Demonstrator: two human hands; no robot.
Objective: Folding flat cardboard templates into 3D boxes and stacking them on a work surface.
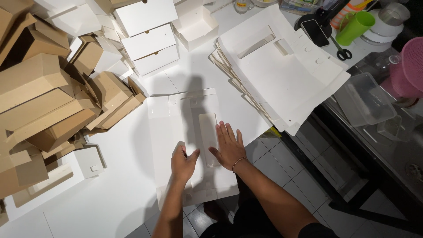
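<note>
We see a flat white cardboard sheet, an unfolded box blank with cut flaps, lying on the white desk near its front edge, straight in front of the person. Both hands are on it. The right hand lies palm down on the sheet's right half, fingers straight and slightly spread, pressing flat; a bead bracelet circles the wrist. The left hand rests just beside it, fingers curled under and thumb out toward the right hand; we cannot tell whether it pinches a fold or only presses down.

To the left sits a heap of folded brown boxes. Behind the sheet stand stacked white boxes, one of them open. To the right lies a stack of flat white blanks, overhanging the desk edge. Farther right we note a green cup, scissors, a phone, a clear plastic tub and a pink basket.
</note>
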